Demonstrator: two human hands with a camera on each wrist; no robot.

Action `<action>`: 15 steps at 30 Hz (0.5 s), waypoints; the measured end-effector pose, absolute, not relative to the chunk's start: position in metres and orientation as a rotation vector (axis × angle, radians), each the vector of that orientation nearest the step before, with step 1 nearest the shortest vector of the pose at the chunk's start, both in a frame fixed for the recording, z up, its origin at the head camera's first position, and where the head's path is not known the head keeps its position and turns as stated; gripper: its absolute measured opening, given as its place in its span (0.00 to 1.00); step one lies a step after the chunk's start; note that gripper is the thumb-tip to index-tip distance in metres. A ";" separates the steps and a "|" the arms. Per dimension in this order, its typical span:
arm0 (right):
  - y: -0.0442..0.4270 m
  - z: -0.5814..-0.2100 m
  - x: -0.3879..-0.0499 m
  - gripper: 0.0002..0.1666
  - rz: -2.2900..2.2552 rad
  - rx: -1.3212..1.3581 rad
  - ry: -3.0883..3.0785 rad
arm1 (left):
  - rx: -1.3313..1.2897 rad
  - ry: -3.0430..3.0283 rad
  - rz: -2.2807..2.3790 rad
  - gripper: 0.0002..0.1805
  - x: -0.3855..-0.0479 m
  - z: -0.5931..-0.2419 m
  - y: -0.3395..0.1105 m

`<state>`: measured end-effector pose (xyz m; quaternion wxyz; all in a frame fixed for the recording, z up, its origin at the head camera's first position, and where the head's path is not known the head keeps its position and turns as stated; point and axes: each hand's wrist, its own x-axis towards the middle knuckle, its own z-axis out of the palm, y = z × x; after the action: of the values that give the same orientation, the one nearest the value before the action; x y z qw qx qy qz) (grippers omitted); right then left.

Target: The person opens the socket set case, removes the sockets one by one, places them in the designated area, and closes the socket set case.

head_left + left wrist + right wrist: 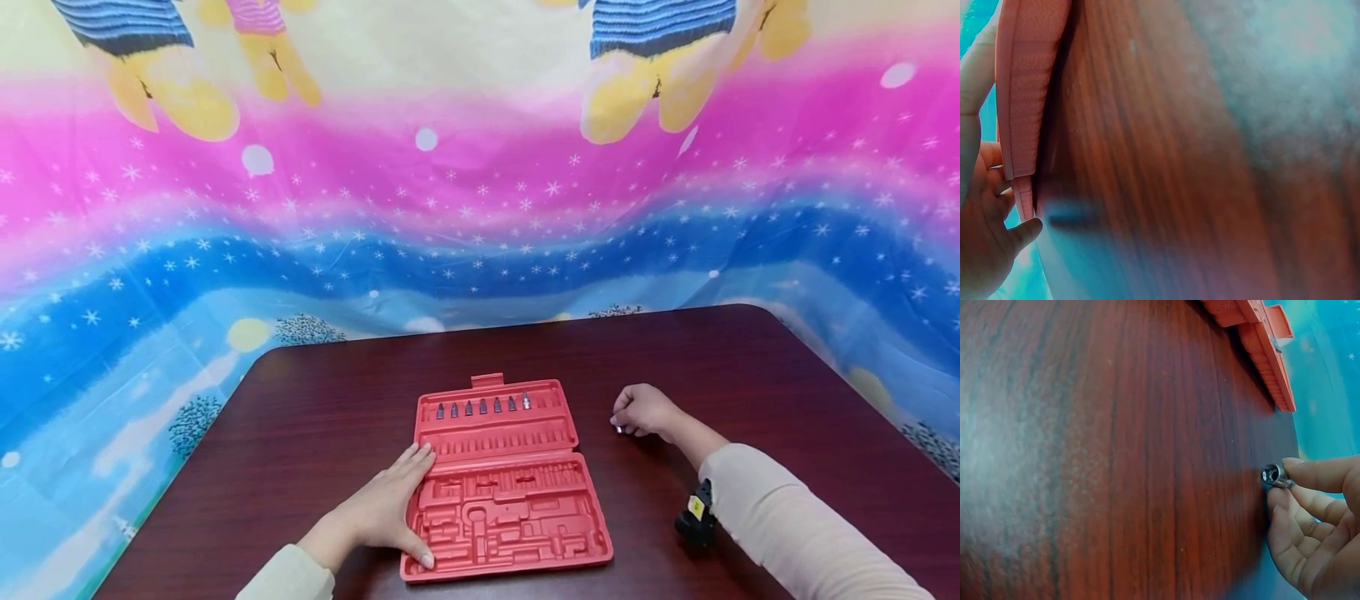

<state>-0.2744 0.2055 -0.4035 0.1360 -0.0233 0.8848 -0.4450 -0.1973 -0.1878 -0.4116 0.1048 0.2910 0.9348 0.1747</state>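
A red plastic tool case (517, 533) lies unfolded on the table. Several dark screwdriver bits (468, 408) stand in the upper row of its lid, with a shinier silver piece (527, 402) at the right end. My left hand (378, 504) rests along the case's left edge, fingers extended and thumb over the front left corner. To the right of the case, my right hand (643, 410) pinches a small metal socket (1274, 475) between thumb and fingers, close to the tabletop. In the right wrist view, the socket's hollow end shows.
The dark wooden table (337, 400) has rounded far corners. A printed cloth (480, 208) hangs behind and around it. A black device with a yellow label (696, 507) sits at my right wrist. The case's lower tray has many moulded recesses.
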 end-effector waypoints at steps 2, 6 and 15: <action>0.205 -0.404 -0.274 0.06 -1.278 -0.068 2.571 | 0.863 2.754 0.517 0.68 -0.197 -0.412 -0.187; 0.204 -0.403 -0.274 0.06 -1.256 -0.070 2.592 | 0.861 2.742 0.526 0.68 -0.197 -0.411 -0.188; 0.203 -0.404 -0.274 0.03 -1.264 -0.053 2.599 | 0.845 2.731 0.534 0.68 -0.197 -0.410 -0.188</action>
<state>-0.2739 0.2025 -0.4038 0.1249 -0.0182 0.8921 -0.4339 -0.1971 -0.1880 -0.4101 0.1167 0.2885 0.9327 0.1824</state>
